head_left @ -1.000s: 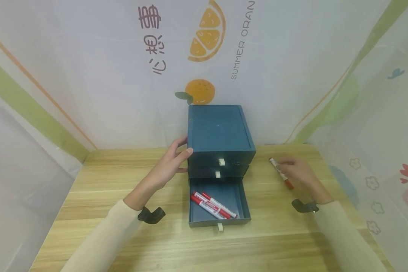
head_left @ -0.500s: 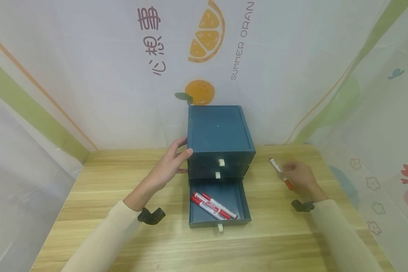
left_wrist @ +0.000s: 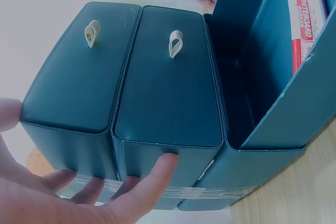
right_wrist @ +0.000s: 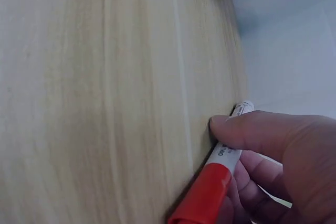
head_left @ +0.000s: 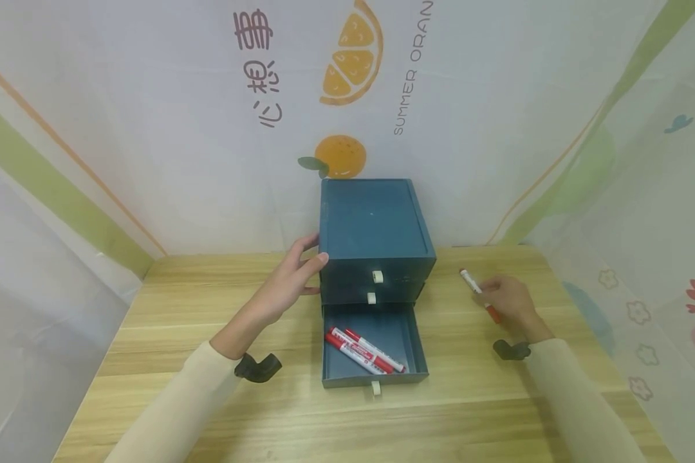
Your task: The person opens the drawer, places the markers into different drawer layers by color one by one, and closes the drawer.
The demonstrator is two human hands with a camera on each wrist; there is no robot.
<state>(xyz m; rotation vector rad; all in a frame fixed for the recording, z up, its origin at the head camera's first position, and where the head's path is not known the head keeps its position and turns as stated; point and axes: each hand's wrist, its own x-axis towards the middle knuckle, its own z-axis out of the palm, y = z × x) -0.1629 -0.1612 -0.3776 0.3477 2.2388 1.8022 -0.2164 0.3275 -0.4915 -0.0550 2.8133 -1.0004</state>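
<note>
A dark blue drawer unit (head_left: 373,218) stands at the back of the table, its bottom drawer (head_left: 347,381) pulled out. Red-and-white whiteboard markers (head_left: 359,350) lie slantwise in that drawer. My left hand (head_left: 284,283) rests on the unit's left side, fingers spread along the wall and thumb at the front top corner. To the right of the unit, my right hand (head_left: 511,301) pinches another marker (right_wrist: 207,192) that lies on the table. In the right wrist view the thumb crosses its white barrel, fingers on the other side, with the red cap towards the camera.
The two upper drawers are closed, each with a small white pull tab (head_left: 378,276). Clear tape (left_wrist: 194,193) runs round the unit in the left wrist view. A printed white curtain (head_left: 208,161) hangs behind the wooden table (head_left: 301,424) and along its sides.
My right hand has shifted slightly down along the loose marker and its fingers have closed on it. The left hand, unit and drawer have stayed put.
</note>
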